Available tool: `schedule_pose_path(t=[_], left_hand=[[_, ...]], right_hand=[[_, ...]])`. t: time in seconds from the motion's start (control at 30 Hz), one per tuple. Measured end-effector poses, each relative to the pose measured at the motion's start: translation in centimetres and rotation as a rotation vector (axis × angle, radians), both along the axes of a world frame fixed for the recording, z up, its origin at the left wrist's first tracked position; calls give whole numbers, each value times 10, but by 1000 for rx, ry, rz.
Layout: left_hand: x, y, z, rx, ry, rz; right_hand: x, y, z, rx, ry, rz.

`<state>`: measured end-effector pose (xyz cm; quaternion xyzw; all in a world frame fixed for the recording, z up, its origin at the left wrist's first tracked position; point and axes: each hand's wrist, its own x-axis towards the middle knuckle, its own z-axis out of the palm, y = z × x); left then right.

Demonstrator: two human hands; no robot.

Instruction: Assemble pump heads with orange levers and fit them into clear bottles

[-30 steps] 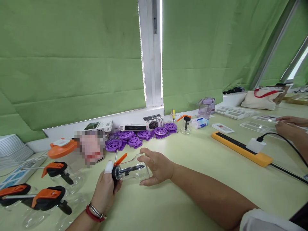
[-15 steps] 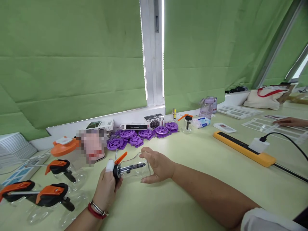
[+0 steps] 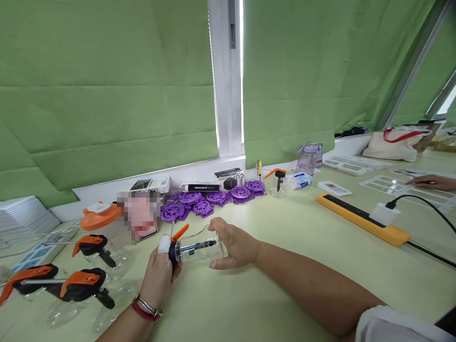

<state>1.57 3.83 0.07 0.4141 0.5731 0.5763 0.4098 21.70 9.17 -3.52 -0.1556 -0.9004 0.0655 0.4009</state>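
A small clear glass bottle (image 3: 199, 248) lies on its side just above the pale yellow-green table (image 3: 285, 266), held between both hands near the front edge. Its body is smooth, rounded and see-through, so a thin dark tube shows running along inside it. At its neck sits a black pump cap (image 3: 174, 251) with a flat orange lever (image 3: 179, 232) slanting upward. The left hand (image 3: 159, 275) closes around the cap end, one fingertip wrapped in white tape, a red band and metal bracelet on the wrist. The right hand (image 3: 233, 243) curls loosely over the bottle's base, fingers bent, palm against the glass. To the left lie more clear bottles with black-and-orange caps (image 3: 76, 289). Behind, ribbed purple plastic wheels (image 3: 199, 204) are heaped by the white sill. A long orange power strip (image 3: 363, 219) lies well to the right.
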Motion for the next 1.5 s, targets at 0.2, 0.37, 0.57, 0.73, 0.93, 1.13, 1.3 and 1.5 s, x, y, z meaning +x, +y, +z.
schedule_pose_path(t=[0.2,0.37,0.57,0.73,0.93,1.13,1.3,1.5], left_hand=[[0,1,0,-77,-89,-7],[0,-3,4,-30,-13,13],[-2,1,-3,-59,-95,38],[-3,5,-7,-67,-107,31],[-4,4,-8,-17,-86,3],[-6,5,-10,-22,-87,-8],[-6,6,-9,-18,-99,-3],[-6,6,-11,10,-69,-26]], right_hand=[[0,-1,1,-15,14,23],[-2,0,-1,13,47,63],[-4,2,-5,26,40,50],[-3,5,-11,-9,22,28],[-2,4,-16,-94,-26,-16],[-1,4,-19,-100,-45,-33],[-1,3,-20,-136,-67,-58],[0,1,-19,-178,-80,-84]])
